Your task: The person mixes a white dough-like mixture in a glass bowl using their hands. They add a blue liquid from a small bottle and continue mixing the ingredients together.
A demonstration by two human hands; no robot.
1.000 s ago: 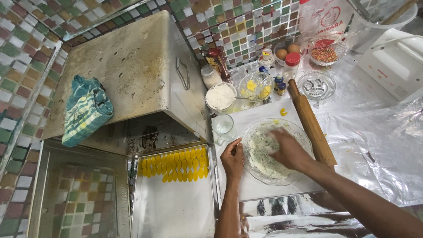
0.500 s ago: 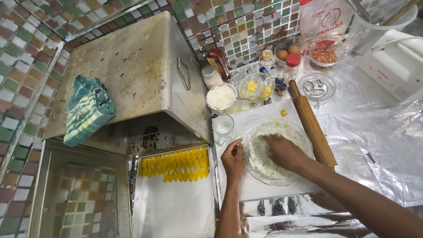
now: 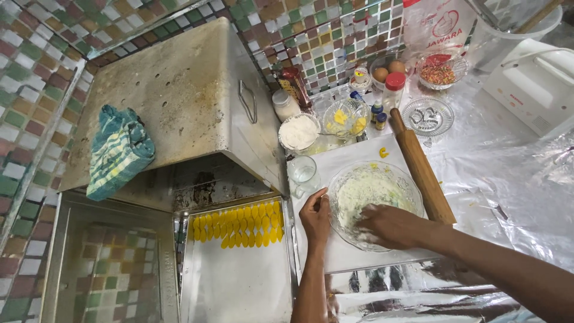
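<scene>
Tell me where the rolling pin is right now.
In the head view, the wooden rolling pin lies diagonally right of the glass bowl, beside the right hand.
</scene>
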